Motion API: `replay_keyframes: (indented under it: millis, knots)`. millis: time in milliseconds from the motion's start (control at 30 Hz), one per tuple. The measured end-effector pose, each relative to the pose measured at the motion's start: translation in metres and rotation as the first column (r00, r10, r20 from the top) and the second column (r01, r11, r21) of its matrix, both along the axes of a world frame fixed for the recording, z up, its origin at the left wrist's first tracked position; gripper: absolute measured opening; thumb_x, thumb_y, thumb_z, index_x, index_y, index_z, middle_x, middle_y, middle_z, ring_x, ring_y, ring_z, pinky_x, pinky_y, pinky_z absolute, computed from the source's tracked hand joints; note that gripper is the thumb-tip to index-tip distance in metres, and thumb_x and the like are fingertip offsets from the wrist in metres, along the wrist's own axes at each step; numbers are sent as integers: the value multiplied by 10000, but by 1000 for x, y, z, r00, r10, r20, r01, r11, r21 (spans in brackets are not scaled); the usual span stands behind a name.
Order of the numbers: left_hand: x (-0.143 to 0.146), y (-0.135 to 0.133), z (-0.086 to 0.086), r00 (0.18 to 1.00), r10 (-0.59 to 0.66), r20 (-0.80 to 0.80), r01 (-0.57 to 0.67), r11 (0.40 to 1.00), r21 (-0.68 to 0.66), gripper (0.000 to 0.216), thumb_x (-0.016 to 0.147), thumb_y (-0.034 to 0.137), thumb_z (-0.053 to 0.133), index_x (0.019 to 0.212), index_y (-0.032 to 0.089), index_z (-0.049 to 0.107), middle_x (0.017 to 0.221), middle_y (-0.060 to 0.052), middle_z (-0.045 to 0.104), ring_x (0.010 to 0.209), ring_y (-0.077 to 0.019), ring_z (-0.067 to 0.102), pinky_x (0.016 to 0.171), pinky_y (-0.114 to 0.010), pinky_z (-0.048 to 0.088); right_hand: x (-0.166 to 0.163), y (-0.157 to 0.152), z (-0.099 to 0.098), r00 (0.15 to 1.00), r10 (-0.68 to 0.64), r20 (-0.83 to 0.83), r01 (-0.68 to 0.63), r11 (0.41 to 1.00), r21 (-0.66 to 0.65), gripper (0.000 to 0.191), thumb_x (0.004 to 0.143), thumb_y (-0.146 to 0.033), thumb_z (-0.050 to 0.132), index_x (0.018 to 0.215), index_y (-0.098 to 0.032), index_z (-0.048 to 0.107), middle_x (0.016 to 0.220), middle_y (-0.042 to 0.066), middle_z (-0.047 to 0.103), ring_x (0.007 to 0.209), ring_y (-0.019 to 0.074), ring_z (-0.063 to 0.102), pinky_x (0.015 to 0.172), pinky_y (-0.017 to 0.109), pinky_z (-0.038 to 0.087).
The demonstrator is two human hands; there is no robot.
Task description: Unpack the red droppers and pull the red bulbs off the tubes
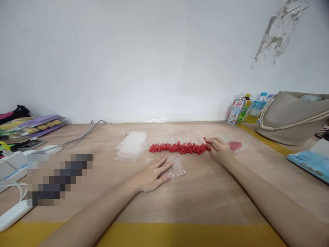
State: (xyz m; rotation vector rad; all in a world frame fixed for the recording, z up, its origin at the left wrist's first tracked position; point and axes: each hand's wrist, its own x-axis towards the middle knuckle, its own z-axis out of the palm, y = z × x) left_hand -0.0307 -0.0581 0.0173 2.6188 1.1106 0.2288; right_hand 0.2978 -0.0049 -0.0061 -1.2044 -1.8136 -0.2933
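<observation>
A long row of red-tipped sticks [180, 147] lies on the table, their pale thin stems pointing away from me. My left hand [155, 173] rests flat, fingers stretched, on a clear zip bag [177, 166] just in front of the row. At the row's right end, my right hand [219, 149] has its thumb and fingers closed around a red-tipped stick, whose red head shows at the fingertips. To the left of the row, several flat clear bags [135, 144] are stacked loosely. Just beyond my right hand, a clear bag with red contents [235, 145] lies flat.
Bottles [258, 106] and a carton [235, 111] stand against the wall at the back right, beside a beige bag [295, 116]. A blue packet [308, 164] lies at right. White power strips [17, 212], a grey cable [84, 135] and packaged items [43, 127] occupy the left.
</observation>
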Motion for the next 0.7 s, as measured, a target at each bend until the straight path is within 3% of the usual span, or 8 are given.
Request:
replay_keyframes:
  millis: [233,367,400,467,567,633,700]
  knots:
    - [-1,1,-1,999,-21,-35,22,1000,11,487,862,530,304,1320,368,277,1458,-20,54,1327,-277,44,1057,-497,107,-2,1,0,968,33,250,0,991,-132,236,828,-276,452,948,-207,643,913,68,633,830,195,564,751,327,431]
    - [-2,2,-3,1000,-28,6,28,1000,11,482,857,525,331,1308,355,312,1457,-13,78,1328,-275,59,1057,-498,114,-24,-14,8,987,-77,141,81,997,-17,226,822,-308,474,904,-208,658,916,81,636,903,232,533,813,400,388]
    - [-2,2,-3,999,-30,14,30,1000,10,482,855,524,336,1305,352,320,1456,-13,86,1328,-274,63,1057,-498,116,-35,-21,10,994,-51,92,50,999,12,226,824,-306,471,895,-202,659,901,84,634,896,226,534,816,399,391]
    - [-2,2,-4,999,-35,22,34,999,11,486,853,525,342,1305,345,325,1456,-16,95,1327,-273,69,1059,-494,118,-61,-37,13,985,159,65,-159,987,0,229,827,-294,471,951,-202,640,934,87,625,906,203,540,817,369,411]
    - [-2,2,-5,999,-23,35,23,1000,7,521,858,519,334,1332,307,286,1453,-39,120,1328,-261,92,1066,-474,125,-95,-60,15,841,497,211,-467,866,-180,324,821,-331,488,1114,-218,567,1116,83,580,1035,207,504,899,388,376]
    - [-1,2,-5,995,20,94,-21,1000,6,511,877,490,303,1336,266,294,1440,-53,190,1323,-236,149,1071,-444,155,-105,-68,15,749,613,253,-526,781,-336,356,826,-361,478,1146,-220,549,1152,77,569,1067,206,497,934,393,355]
    - [0,4,-5,972,87,217,-94,995,22,462,897,445,272,1290,230,382,1387,-61,323,1284,-208,266,1056,-404,226,-107,-70,13,716,660,227,-534,728,-430,374,835,-367,462,1165,-210,539,1171,81,560,1078,201,499,938,377,364]
